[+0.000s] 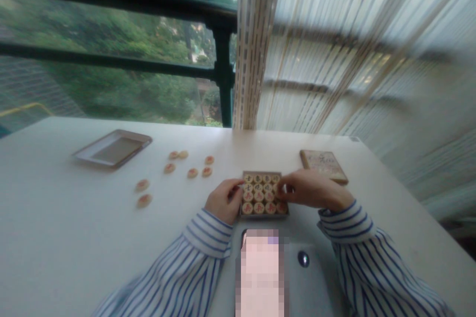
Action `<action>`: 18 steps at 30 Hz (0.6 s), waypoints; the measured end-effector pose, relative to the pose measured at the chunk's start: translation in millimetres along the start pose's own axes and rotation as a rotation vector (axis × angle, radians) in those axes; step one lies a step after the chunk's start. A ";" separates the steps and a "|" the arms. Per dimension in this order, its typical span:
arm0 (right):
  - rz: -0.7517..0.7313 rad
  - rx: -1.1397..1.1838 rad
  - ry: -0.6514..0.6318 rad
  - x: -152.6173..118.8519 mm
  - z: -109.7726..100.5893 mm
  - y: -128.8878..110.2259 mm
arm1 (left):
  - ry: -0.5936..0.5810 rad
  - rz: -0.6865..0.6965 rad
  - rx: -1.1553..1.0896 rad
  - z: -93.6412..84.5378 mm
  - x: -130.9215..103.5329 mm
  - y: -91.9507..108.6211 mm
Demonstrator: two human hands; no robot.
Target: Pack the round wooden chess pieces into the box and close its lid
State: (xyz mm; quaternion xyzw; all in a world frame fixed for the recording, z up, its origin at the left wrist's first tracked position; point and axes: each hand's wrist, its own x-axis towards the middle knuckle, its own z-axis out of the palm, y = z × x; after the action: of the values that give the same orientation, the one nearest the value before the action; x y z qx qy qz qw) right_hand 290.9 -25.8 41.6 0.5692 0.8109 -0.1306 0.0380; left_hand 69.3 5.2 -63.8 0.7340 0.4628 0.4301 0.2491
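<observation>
A small open box [265,216] sits in front of me, filled with rows of round Chinese chess pieces [259,207], some with red and some with black characters. My left hand [224,201] grips the box's left edge, thumb and fingertips closed against it. At the right side of the box is my right hand [316,188], its fingers bent in a pinch over a piece in the right column. The fingers partly hide that piece.
Several loose chess pieces [192,173] lie to the left on the white table [74,237]. A shallow tray [84,158] stands farther left. The printed box lid [327,164] lies beyond my right hand. Close to me is a pixelated phone-like shape [262,277].
</observation>
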 end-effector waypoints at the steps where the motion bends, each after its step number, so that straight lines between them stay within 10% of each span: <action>1: -0.001 0.000 -0.003 0.0 -0.3 0.1 | 0.003 0.001 0.001 0.4 -0.1 -0.6; 18: 0.015 0.001 -0.029 -1.1 -1.5 -1.1 | -0.005 0.001 -0.004 1.4 -0.8 -2.6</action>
State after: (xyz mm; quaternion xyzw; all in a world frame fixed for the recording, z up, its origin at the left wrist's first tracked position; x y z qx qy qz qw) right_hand 290.4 -26.8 43.5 0.5732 0.8059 -0.1392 0.0503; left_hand 69.1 5.7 -66.9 0.7349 0.4609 0.4293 0.2513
